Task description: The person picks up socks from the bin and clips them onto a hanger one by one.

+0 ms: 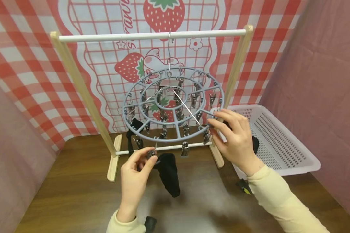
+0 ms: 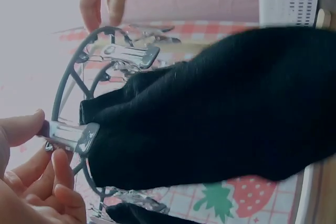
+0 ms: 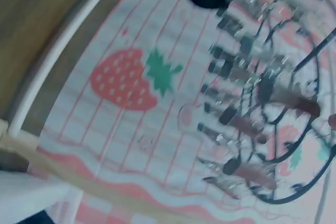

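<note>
In the head view, my left hand (image 1: 137,174) pinches a metal clip (image 1: 152,152) at the front of the round grey clip hanger (image 1: 176,140). A black sock (image 1: 169,173) hangs from this clip; in the left wrist view the clip (image 2: 68,136) bites the edge of the black sock (image 2: 210,108). My right hand (image 1: 233,139) holds the hanger's rim at the right between fingertips and thumb. Another black sock (image 1: 130,139) hangs at the hanger's left. Several bare metal clips (image 1: 185,149) dangle around the rings. The right wrist view is blurred.
The hanger hooks over the white bar (image 1: 151,36) of a wooden stand (image 1: 81,94). A white perforated basket (image 1: 283,139) stands on the right, with something black in it beside my right wrist. Behind is a red checked strawberry cloth (image 1: 105,77).
</note>
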### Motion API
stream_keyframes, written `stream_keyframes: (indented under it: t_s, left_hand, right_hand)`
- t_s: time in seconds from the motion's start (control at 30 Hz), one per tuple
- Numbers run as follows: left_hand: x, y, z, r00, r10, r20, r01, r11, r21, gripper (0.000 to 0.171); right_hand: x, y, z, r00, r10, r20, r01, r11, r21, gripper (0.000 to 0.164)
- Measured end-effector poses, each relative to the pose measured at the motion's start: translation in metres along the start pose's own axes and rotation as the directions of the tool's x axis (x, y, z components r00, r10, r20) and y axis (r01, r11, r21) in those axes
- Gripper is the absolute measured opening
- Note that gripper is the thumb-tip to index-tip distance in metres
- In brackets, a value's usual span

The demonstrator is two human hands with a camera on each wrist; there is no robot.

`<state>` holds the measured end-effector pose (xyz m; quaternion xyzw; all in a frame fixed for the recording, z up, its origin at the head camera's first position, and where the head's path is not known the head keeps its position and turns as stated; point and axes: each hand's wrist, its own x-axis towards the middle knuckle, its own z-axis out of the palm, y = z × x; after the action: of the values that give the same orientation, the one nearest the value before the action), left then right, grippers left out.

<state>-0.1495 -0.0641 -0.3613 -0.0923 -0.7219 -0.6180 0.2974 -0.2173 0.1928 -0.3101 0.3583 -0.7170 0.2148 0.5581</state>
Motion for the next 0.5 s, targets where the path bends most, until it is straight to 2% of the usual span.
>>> stream_keyframes:
  t_s: [0.1,0.2,0.3,0.37,0.43,0.5]
  left_hand:
    - [0.001,-0.002,-0.002,0.998,0.023,-0.055,-0.020,0.999,0.041,0.023]
    - [0.002,-0.004,0.000,0.993,0.025,-0.116,-0.017,0.998,0.068,0.027]
    - [0.000,-0.004,0.006,0.978,0.069,-0.196,-0.052,0.994,0.093,0.031]
    - [-0.003,-0.003,0.013,0.962,0.139,-0.237,-0.119,0.988,0.094,0.029]
    - [-0.005,-0.001,0.019,0.954,0.207,-0.217,-0.191,0.977,0.094,0.027]
    - [-0.006,0.000,0.023,0.964,0.230,-0.135,-0.217,0.971,0.100,0.026]
  right_hand:
    - [0.002,0.008,0.004,0.999,0.028,0.047,-0.027,0.999,-0.027,0.026]
    - [0.002,0.008,0.010,0.996,0.077,0.039,-0.077,0.997,-0.002,0.025]
    - [0.000,0.002,0.014,0.993,0.117,0.002,-0.117,0.992,0.048,0.020]
    - [-0.002,-0.003,0.016,0.991,0.136,-0.016,-0.134,0.987,0.089,0.019]
    - [-0.004,-0.008,0.018,0.988,0.150,-0.029,-0.145,0.981,0.126,0.020]
    - [-0.006,-0.012,0.019,0.986,0.161,-0.034,-0.154,0.976,0.154,0.021]
